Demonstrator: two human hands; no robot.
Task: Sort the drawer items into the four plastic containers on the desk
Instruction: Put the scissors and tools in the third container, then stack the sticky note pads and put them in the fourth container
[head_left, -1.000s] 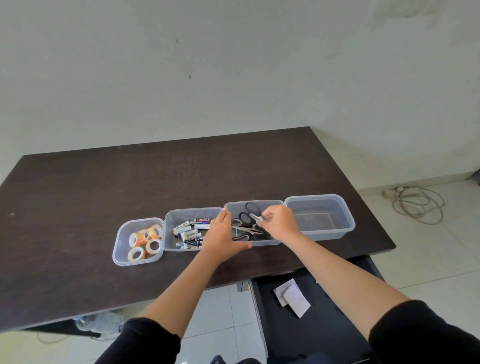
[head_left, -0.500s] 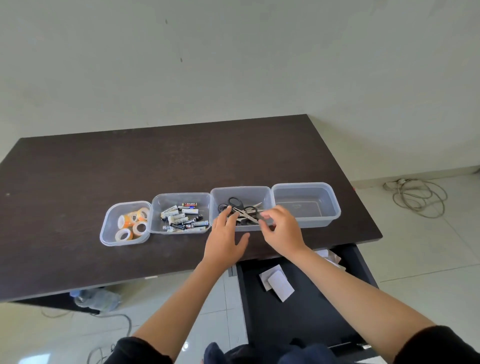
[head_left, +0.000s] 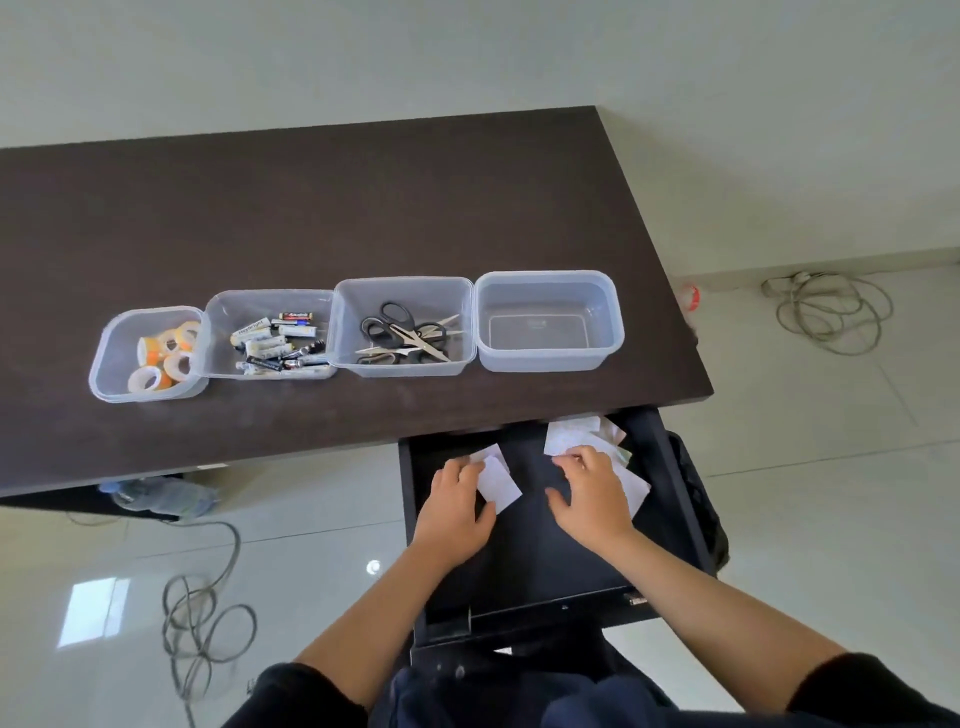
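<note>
Nearest: open black drawer (head_left: 524, 561) under desk edge. Left hand (head_left: 457, 506) inside, palm down, fingers loosely curled on a white paper slip (head_left: 498, 480); firm hold or not, can't tell. Right hand (head_left: 589, 499) also palm down, fingers spread, tips touching the paper pile (head_left: 576, 439) at drawer's back-right corner; grip unclear. Farther, on dark desk (head_left: 311, 218), four clear containers in a row, L to R: tape rolls (head_left: 161, 358), batteries (head_left: 278, 340), scissors (head_left: 402, 332), then an empty container (head_left: 548, 319).
</note>
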